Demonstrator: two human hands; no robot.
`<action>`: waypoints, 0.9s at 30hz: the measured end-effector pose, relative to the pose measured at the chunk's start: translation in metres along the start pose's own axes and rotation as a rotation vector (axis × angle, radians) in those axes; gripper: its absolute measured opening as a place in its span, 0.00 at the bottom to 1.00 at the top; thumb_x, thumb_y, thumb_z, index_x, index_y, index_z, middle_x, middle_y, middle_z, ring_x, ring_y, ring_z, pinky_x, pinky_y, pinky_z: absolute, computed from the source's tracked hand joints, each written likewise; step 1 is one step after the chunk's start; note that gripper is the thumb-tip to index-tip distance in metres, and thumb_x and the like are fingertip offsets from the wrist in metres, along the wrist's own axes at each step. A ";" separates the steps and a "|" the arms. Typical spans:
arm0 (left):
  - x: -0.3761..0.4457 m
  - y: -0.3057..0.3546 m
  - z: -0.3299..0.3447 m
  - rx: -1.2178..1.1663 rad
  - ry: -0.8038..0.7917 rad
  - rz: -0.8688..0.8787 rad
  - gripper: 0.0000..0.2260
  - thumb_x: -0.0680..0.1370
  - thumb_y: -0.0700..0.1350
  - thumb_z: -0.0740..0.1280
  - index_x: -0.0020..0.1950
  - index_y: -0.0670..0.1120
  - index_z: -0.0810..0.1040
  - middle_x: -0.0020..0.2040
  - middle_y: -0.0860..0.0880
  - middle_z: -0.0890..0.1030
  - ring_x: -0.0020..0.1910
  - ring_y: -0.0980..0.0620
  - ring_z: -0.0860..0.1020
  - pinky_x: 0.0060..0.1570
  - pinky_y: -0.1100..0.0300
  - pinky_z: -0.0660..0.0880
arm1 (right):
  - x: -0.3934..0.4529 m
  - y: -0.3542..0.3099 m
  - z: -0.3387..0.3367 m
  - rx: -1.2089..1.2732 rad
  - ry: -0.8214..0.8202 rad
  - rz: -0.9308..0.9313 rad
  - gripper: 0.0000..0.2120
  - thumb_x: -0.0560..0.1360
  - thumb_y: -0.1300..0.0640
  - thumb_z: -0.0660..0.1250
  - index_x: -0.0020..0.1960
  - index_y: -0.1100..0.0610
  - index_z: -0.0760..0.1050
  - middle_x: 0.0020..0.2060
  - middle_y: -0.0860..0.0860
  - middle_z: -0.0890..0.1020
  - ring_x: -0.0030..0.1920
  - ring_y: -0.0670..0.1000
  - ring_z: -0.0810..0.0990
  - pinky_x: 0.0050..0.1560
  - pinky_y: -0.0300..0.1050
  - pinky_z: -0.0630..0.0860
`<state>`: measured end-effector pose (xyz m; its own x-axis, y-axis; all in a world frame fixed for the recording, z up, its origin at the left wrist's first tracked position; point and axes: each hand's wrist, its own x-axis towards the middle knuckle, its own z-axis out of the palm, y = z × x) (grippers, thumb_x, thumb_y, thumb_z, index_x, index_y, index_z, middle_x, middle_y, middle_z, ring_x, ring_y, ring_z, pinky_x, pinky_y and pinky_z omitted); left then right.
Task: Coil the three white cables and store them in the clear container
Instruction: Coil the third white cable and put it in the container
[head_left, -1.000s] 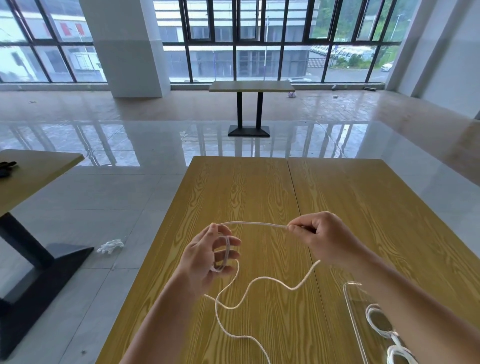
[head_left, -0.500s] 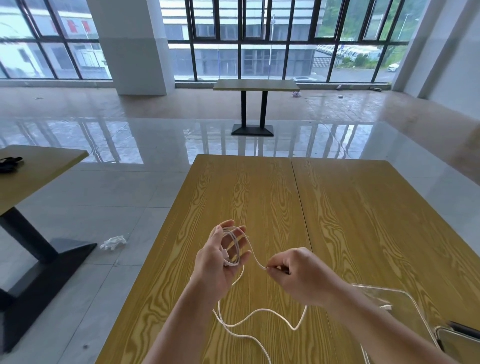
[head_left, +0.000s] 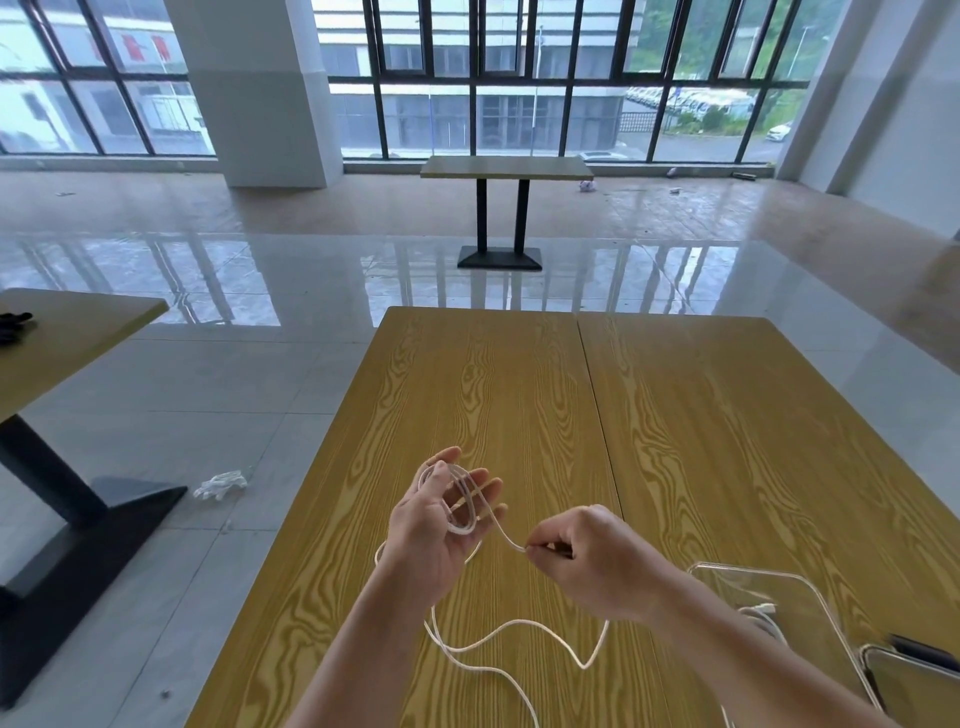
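Note:
A thin white cable (head_left: 511, 631) is looped a few times around the fingers of my left hand (head_left: 439, 525), which is raised over the wooden table (head_left: 519, 395) with fingers spread. My right hand (head_left: 592, 561) pinches the same cable just right of the loops; the free length trails down over the table toward the near edge. The clear container (head_left: 810, 597) lies at the right behind my right forearm, with a coiled white cable (head_left: 761, 616) partly visible inside it.
A clear lid or second tray (head_left: 914, 680) with a dark object on it sits at the bottom right corner. Another table (head_left: 67, 338) stands to the left, one more (head_left: 506, 169) far ahead. A white scrap (head_left: 221, 484) lies on the tiled floor.
My right hand swung from far right of the left hand down and close to it, laying another turn of cable around the left fingers. The view shifted slightly left.

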<state>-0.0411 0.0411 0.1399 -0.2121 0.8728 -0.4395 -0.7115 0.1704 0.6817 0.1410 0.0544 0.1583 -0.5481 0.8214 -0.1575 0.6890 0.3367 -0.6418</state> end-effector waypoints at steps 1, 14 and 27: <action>0.001 0.000 0.000 -0.068 0.009 -0.007 0.12 0.85 0.46 0.57 0.59 0.44 0.78 0.48 0.39 0.82 0.45 0.41 0.84 0.50 0.42 0.81 | 0.000 0.001 0.002 0.013 0.000 0.005 0.10 0.81 0.54 0.64 0.49 0.53 0.84 0.30 0.43 0.78 0.25 0.39 0.74 0.29 0.33 0.69; 0.027 0.016 -0.049 -0.294 0.196 0.078 0.06 0.85 0.47 0.55 0.54 0.46 0.67 0.39 0.46 0.68 0.33 0.53 0.66 0.28 0.62 0.70 | -0.020 0.017 -0.002 0.094 -0.070 -0.046 0.13 0.82 0.55 0.62 0.51 0.60 0.82 0.26 0.46 0.72 0.24 0.43 0.67 0.27 0.41 0.67; 0.002 0.008 -0.013 0.287 -0.018 0.044 0.18 0.83 0.59 0.55 0.56 0.47 0.77 0.40 0.47 0.72 0.32 0.53 0.69 0.26 0.61 0.66 | -0.005 -0.040 -0.036 0.039 0.056 -0.340 0.07 0.80 0.59 0.68 0.53 0.56 0.85 0.27 0.32 0.78 0.28 0.38 0.76 0.32 0.28 0.69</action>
<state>-0.0557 0.0385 0.1368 -0.2246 0.8900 -0.3969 -0.4829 0.2521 0.8386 0.1334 0.0532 0.2113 -0.7158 0.6895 0.1108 0.4520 0.5783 -0.6792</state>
